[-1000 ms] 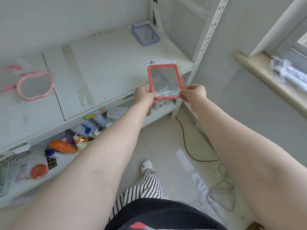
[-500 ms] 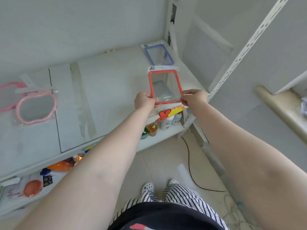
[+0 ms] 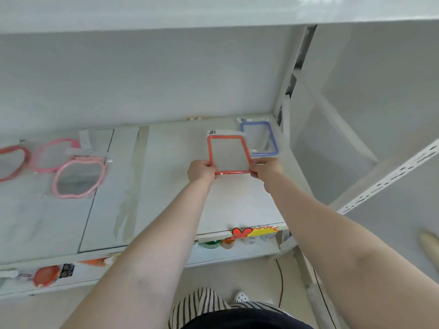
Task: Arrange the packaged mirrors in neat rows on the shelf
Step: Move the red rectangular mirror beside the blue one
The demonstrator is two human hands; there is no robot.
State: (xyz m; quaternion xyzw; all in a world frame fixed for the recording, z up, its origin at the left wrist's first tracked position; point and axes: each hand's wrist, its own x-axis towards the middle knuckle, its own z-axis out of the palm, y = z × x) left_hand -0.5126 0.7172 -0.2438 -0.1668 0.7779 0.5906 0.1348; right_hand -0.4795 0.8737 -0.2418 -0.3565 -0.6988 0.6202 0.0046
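An orange-framed rectangular mirror (image 3: 228, 153) in clear plastic is held over the white shelf (image 3: 166, 186). My left hand (image 3: 200, 170) grips its near left corner and my right hand (image 3: 267, 167) grips its near right corner. Behind it and to the right, a blue-framed packaged mirror (image 3: 259, 138) lies flat in the shelf's back right corner. At the left of the shelf lie apple-shaped mirrors: a pink one (image 3: 78, 178), another pink one (image 3: 51, 154) behind it, and a red one (image 3: 11, 162) at the frame's edge.
The shelf's back wall and the board above close in the space. A white perforated upright (image 3: 384, 179) stands to the right. The lower shelf (image 3: 209, 255) holds bottles and orange items. A black cable (image 3: 281, 281) runs across the floor.
Both hands have carried the orange mirror forward and deeper over the shelf, close beside the blue mirror. My view has tilted up toward the shelf's back wall.
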